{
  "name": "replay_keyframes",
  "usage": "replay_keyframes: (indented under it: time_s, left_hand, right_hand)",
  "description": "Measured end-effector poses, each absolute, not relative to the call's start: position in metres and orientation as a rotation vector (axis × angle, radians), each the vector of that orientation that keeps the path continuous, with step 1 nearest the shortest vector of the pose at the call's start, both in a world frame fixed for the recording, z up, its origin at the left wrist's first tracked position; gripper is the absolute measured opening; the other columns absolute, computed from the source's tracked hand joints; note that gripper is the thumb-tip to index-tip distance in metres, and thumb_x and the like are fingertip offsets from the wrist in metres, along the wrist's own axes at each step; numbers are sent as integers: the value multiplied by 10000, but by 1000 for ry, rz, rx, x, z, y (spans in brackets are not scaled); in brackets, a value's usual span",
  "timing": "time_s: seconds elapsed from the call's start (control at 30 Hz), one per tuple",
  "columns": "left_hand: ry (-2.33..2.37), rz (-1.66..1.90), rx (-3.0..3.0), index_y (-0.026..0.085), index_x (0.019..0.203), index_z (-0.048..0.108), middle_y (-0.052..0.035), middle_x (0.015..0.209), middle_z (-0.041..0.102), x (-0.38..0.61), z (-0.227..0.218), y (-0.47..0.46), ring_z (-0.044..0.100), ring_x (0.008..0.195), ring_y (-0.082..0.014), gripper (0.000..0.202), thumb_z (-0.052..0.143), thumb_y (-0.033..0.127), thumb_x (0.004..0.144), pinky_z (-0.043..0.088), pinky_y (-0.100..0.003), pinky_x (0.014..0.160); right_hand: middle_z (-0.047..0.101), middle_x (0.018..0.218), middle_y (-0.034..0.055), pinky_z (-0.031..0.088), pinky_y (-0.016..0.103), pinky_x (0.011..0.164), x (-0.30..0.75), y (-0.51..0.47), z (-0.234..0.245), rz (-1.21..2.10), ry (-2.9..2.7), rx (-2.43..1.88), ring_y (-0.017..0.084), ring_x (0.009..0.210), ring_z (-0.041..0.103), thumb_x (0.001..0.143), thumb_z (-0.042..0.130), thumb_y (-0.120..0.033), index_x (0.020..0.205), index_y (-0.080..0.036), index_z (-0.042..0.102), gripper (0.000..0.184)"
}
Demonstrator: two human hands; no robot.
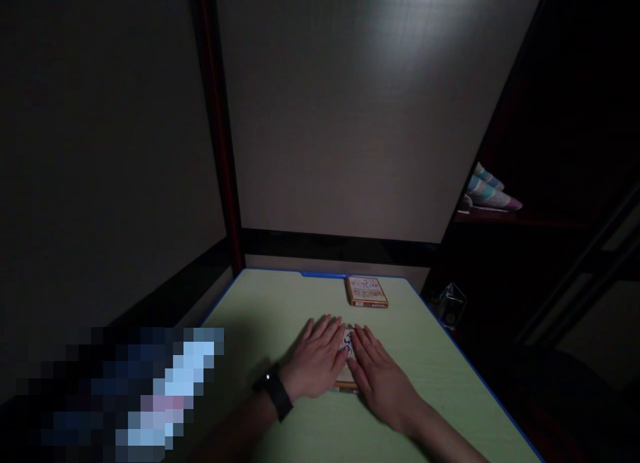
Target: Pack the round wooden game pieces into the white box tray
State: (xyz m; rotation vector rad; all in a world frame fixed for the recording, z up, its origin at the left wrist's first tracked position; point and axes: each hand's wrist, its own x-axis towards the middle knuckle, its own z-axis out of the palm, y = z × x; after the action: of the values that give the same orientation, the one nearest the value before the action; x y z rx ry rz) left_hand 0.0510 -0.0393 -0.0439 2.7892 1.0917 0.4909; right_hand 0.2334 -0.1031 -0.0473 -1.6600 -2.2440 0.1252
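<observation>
Head view shows the left hand [316,358] and right hand [381,375] lying flat, fingers spread, pressed side by side over a small box [347,354] mid-table, apparently steadying it, while a second box [367,292] sits near the table's [440,383] far edge.

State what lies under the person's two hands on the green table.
A flat box lies under the left hand and right hand; only a printed strip shows between them. The rest is covered.

One head-worn camera looks forward and down from close above the green table [280,303], facing the wall [350,116] at twelve o'clock, shelf [505,216] at two o'clock.
</observation>
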Motion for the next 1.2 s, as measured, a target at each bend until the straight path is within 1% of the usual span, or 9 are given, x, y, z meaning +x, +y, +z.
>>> replay_keyframes:
  time_s: [0.23,0.33,0.43,0.53,0.63,0.77,0.87,1.03,1.2]
  left_hand:
    - [1106,488,2748,233,1489,380,-76,1539,427,51,-38,-41,333,1439,-248,525,288,434,1013,257,-485,1190]
    - [1128,467,2732,202,1475,393,-91,1528,438,51,-33,-43,348,1425,-266,520,301,415,1010,252,-512,1188]
    - [1130,474,2731,182,1456,409,-111,1524,436,50,-29,-45,343,1424,-293,521,303,429,1011,243,-558,1183]
    - [1058,610,2751,203,1411,454,-105,1473,489,46,-24,-46,359,1412,-279,479,327,433,1010,246,-548,1189]
    - [909,720,2760,227,1358,499,-87,1395,551,42,-20,-48,411,1367,-254,440,417,443,984,251,-509,1198]
    - [787,655,2764,230,1366,504,-102,1415,529,40,-18,-50,401,1365,-305,662,547,647,854,218,-533,1202]
    - [800,610,2744,237,1414,464,-105,1469,472,41,-21,-50,356,1388,-344,834,593,734,757,208,-543,1203]
    - [826,573,2681,240,1434,436,-84,1499,435,42,-21,-51,306,1416,-341,870,604,736,739,230,-503,1210]
    - [825,583,2663,234,1414,457,-90,1469,458,44,-18,-52,335,1390,-340,869,616,736,723,245,-491,1206]
  right_hand:
    - [319,1569,184,284,518,1191,235,-101,-51,226,-2175,-1594,292,1486,211,1015,339,-473,1487,-82,412,617]
    - [430,1522,163,329,447,1174,243,-87,-42,350,-2072,-1558,266,1437,355,993,378,-495,1438,-108,491,601]
    - [587,1388,166,432,354,1082,263,-56,-22,299,-1804,-1725,234,1281,558,1001,332,-415,1370,-98,553,534]
    - [654,1288,170,480,326,972,289,-14,-1,218,-1616,-2176,248,1170,631,991,355,-378,1337,-102,577,495]
    - [682,1175,258,513,374,850,312,24,12,258,-1526,-2346,326,1084,664,958,419,-469,1198,-25,653,556]
    - [749,1005,172,514,325,767,321,60,13,363,-1547,-2413,292,987,694,861,558,-585,1024,-135,731,509]
    - [743,1008,173,508,319,759,315,83,11,423,-1580,-2424,290,978,693,807,622,-603,977,-133,731,511]
    - [739,865,132,498,285,704,309,112,10,489,-1596,-2439,284,935,694,643,806,-477,915,-118,711,460]
    - [669,597,57,482,272,568,310,121,6,634,-1509,-2421,235,680,683,634,839,-381,708,-145,684,291]
